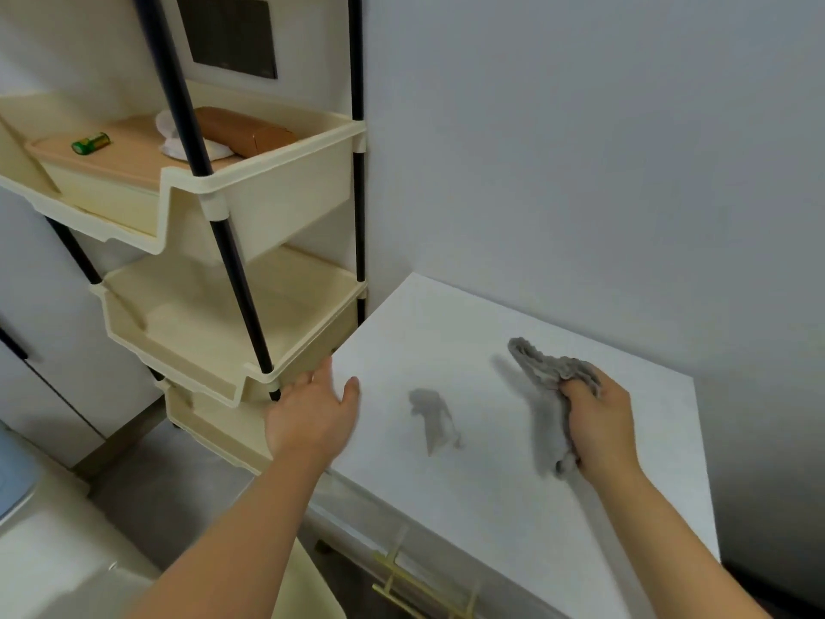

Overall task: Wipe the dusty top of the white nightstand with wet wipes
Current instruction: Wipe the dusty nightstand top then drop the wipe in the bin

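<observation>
R hand grips wipe (grey, crumpled), L hand spread

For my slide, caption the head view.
Right hand grips a grey wipe over the white nightstand; left hand open.

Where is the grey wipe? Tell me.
In the head view, the grey wipe is gripped in the right hand over the right part of the white nightstand top, near the wall.

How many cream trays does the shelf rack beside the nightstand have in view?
3. Top tray holding items, middle tray under it, lowest tray partly behind the left hand; more may be hidden below.
</observation>
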